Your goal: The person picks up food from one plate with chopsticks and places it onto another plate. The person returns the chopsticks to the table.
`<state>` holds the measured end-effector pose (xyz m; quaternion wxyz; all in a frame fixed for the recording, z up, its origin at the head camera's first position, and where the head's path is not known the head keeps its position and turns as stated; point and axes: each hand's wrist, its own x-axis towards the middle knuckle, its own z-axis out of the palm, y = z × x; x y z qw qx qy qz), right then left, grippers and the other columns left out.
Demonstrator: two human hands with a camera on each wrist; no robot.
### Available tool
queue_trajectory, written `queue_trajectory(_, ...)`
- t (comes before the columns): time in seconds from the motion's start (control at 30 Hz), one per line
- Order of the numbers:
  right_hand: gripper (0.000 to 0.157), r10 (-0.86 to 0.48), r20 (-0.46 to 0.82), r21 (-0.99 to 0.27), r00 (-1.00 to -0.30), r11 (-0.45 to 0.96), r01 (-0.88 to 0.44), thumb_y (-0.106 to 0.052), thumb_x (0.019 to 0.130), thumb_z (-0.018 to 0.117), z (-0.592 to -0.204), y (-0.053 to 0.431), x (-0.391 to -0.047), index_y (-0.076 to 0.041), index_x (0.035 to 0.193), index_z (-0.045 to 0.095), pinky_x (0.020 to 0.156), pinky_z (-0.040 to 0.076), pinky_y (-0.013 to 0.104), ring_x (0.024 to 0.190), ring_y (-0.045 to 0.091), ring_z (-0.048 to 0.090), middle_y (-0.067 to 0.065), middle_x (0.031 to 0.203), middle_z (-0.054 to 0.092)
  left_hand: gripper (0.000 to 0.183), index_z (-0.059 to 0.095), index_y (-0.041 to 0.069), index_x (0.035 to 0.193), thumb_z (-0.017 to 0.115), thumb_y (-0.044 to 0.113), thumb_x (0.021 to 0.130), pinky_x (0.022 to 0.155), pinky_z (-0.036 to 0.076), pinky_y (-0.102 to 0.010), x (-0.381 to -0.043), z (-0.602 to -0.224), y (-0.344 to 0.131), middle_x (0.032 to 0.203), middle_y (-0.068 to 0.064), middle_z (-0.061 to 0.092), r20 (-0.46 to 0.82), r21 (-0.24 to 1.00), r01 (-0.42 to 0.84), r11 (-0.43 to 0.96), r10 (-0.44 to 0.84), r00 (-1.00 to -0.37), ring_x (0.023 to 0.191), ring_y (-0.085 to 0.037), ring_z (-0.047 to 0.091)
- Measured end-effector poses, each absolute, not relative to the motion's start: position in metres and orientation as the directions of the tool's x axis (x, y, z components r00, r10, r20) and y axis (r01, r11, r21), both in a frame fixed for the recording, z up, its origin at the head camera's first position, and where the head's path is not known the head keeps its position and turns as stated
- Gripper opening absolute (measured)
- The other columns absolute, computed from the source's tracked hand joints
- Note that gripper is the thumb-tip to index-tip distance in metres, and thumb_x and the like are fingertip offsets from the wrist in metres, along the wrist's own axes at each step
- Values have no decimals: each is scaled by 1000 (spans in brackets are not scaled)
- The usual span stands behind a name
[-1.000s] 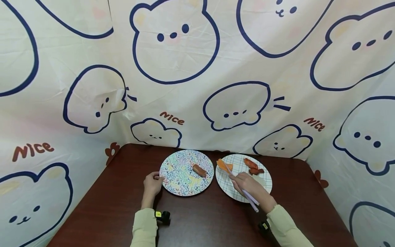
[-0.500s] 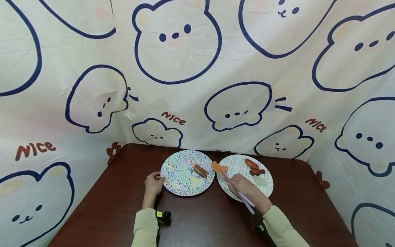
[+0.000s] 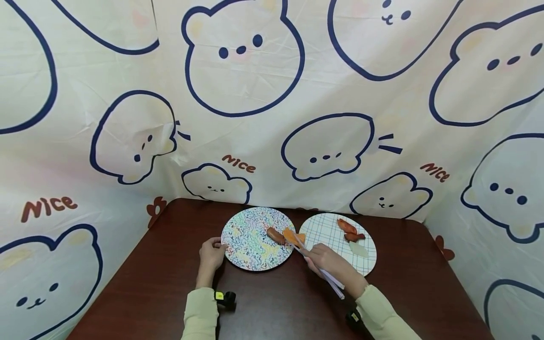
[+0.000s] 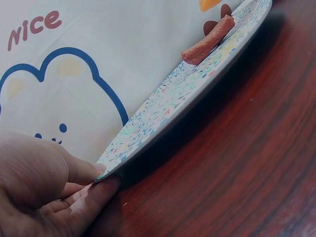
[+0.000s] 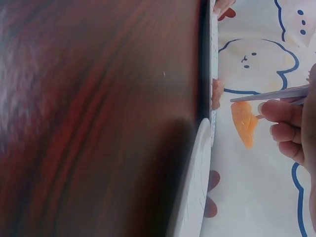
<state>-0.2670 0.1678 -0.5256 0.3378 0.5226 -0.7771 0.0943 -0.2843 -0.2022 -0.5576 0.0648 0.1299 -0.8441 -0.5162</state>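
My left hand (image 3: 211, 255) pinches the left rim of a round plate with multicoloured speckles (image 3: 244, 238). In the left wrist view the thumb lies over that rim and fingers are beneath it. A brown sausage piece (image 3: 275, 235) lies on the plate's right side. My right hand (image 3: 330, 263) grips a pair of pale purple chopsticks (image 3: 333, 279). Between their tips is a thin, folded-looking orange food piece (image 5: 243, 123), just right of the sausage and over the speckled plate's right edge. The right wrist view has it hanging above the plate.
A white grid-patterned plate (image 3: 316, 226) stands to the right, partly behind my right hand. It bears two reddish-brown meat pieces (image 3: 347, 225) and a pale, thin slice (image 3: 358, 249). The plates stand on a dark wooden table (image 3: 263, 302), with a printed cloth (image 3: 263, 137) rising behind it.
My right hand has moved left, carrying the orange piece in the chopsticks from the grid plate to beside the sausage. My left hand has stayed at the speckled plate's rim.
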Motion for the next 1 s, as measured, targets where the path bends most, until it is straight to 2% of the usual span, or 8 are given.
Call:
queue_trajectory(0.13,48,-755,630,235,-183,409,-882,-19,111,32,-528,162,-268,4,108,73,70,51,22,65,8,56,-3,69,63,36,60,-9,129,61,10,98,69,50,-37,-285,-557,-201,105,-22,62,-29,894,-153,422,-285,-958,88,-30,61)
queue_trajectory(0.33,32,-766,624,244,-157,382,-891,-14,106,48,-528,151,-264,3,107,75,70,50,23,68,9,59,-1,77,67,35,61,-8,129,62,10,99,67,49,-34,-286,-559,-201,104,-20,63,-36,892,-160,423,-285,-958,86,-29,61)
queue_trajectory(0.53,41,-779,602,252,-172,391,-885,-18,109,39,-528,141,-261,1,111,76,72,52,22,70,10,60,-1,79,68,36,61,-8,129,61,11,99,69,50,-37,-285,-558,-203,105,-22,63,-40,891,-161,424,-281,-959,88,-29,61)
queue_trajectory(0.8,22,-793,583,225,-180,370,-901,-11,100,61,-529,134,-260,2,111,75,69,49,19,68,8,58,-2,76,65,37,60,-8,131,61,11,99,68,50,-36,-287,-556,-203,107,-22,63,-45,892,-162,422,-274,-961,88,-29,62)
queue_trajectory(1.0,22,-810,551,190,-201,356,-915,-10,98,62,-531,129,-261,2,111,75,68,49,18,67,8,57,-1,76,65,38,59,-9,131,61,11,99,67,50,-36,-285,-556,-203,104,-22,63,-48,895,-162,416,-271,-961,85,-28,61)
